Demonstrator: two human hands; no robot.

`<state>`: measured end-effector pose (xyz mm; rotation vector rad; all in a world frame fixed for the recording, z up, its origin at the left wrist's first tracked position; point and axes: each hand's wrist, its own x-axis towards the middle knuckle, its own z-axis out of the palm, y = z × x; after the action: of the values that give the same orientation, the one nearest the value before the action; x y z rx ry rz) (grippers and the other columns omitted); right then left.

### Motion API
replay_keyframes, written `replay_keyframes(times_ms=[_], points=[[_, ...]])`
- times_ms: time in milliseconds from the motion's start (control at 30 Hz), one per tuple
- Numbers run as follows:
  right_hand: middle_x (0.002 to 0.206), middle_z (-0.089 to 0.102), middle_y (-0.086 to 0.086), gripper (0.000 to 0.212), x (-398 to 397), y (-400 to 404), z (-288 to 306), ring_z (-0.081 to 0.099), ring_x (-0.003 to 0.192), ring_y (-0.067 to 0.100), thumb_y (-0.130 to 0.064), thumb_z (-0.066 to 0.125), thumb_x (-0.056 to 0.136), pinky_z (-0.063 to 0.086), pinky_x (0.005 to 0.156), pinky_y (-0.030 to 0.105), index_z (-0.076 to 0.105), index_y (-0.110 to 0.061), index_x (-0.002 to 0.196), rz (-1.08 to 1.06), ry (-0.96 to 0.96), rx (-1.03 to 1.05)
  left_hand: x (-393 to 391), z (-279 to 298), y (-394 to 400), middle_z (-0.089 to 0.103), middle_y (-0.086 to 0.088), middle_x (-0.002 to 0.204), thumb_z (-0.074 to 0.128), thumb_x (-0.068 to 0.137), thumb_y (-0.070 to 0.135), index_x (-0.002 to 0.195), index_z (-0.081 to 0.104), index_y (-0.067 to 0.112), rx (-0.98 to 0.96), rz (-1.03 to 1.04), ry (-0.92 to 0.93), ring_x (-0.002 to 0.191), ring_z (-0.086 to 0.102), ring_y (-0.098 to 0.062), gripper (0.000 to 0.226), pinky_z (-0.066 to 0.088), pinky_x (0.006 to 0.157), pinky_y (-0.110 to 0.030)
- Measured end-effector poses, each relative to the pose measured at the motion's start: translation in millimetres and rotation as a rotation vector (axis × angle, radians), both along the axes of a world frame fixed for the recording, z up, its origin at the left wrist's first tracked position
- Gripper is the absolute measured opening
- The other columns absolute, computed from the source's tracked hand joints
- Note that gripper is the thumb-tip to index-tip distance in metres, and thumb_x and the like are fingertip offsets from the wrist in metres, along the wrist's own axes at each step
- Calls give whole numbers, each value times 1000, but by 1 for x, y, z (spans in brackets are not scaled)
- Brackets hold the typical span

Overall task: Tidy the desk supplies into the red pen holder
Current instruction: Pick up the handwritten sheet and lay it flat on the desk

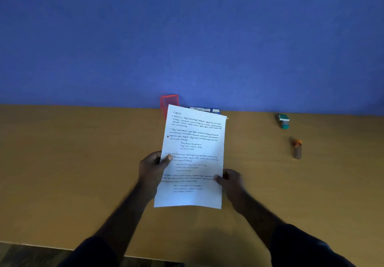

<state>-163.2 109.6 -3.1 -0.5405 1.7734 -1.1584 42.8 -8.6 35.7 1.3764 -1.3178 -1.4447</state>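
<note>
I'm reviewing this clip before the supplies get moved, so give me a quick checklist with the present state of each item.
1. Both hands free for supplies: not ok; left hand and right hand grip the printed sheet.
2. Red pen holder upright by the wall: ok.
3. Holder's opening unobstructed: cannot tell; the sheet hides its lower part.
4. Teal stamp reachable on the desk: ok.
5. Orange-capped tube lying apart from the stamp: ok.

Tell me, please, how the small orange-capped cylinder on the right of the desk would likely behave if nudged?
The orange-capped cylinder lies on its side on the desk, so it would probably roll. It looks small, so likely light. Blur hides whether its surface is slippery.
</note>
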Motion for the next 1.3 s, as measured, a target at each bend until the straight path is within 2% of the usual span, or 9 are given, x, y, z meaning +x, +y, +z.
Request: replay_keyframes(times_ms=[167,333,433,533,733,867,1000,1200,1300], points=[[80,69,12,8,-36,14,7,60,64,16,-7,67,86,48,54,25,64,-3,80,-134,100,-7,-31,-15,-3,77,-6,99,67,91,23,98,77,24,-41,-100,-52,88,68,-19,13,55,84,-41],[79,69,9,8,-76,39,4,61,67,22,-9,67,85,48,57,31,63,-5,79,-206,196,49,-81,-30,2,76,9,88,62,95,8,90,74,27,-97,-192,-228,85,68,-15,23,52,76,-29],[74,67,6,13,-97,54,-4,60,65,21,-11,68,84,48,56,31,61,-10,73,-214,267,118,-106,-45,6,74,5,90,68,91,10,102,75,16,-81,-173,-325,89,70,-20,14,53,74,-29],[74,69,6,11,-111,65,-10,64,67,23,-14,71,82,53,60,36,63,-12,75,-210,319,172,-124,-58,12,73,2,93,73,87,12,110,72,15,-92,-183,-441,86,68,-19,23,52,74,-29],[67,60,-3,16,-125,74,-21,53,59,13,-20,73,82,35,48,24,60,-15,74,-147,450,318,-142,-76,23,71,3,92,74,87,12,116,67,16,-148,-276,-560,82,66,-14,30,48,68,-25],[67,60,-4,19,-131,72,-28,56,62,17,-26,73,80,40,50,26,57,-19,72,-114,533,402,-146,-85,23,71,5,92,76,84,12,117,65,18,-199,-322,-645,83,66,-15,36,52,72,-29],[77,59,-4,19,-135,68,-30,55,68,16,-29,72,80,45,53,28,56,-20,83,-99,577,431,-145,-92,21,71,2,94,79,80,13,118,65,16,-258,-316,-685,87,67,-20,40,58,78,-40],[99,59,0,42,-140,67,-33,58,83,19,-30,77,77,55,66,37,52,-17,108,-125,541,412,-141,-98,15,67,-7,116,84,76,30,127,62,13,-323,-334,-833,107,60,-29,58,50,92,-46],[110,59,3,47,-143,68,-33,57,89,20,-38,72,81,49,64,31,51,-15,117,-156,540,372,-132,-92,13,65,-6,115,77,81,38,119,65,14,-580,-324,-885,110,58,-31,47,45,94,-46]])
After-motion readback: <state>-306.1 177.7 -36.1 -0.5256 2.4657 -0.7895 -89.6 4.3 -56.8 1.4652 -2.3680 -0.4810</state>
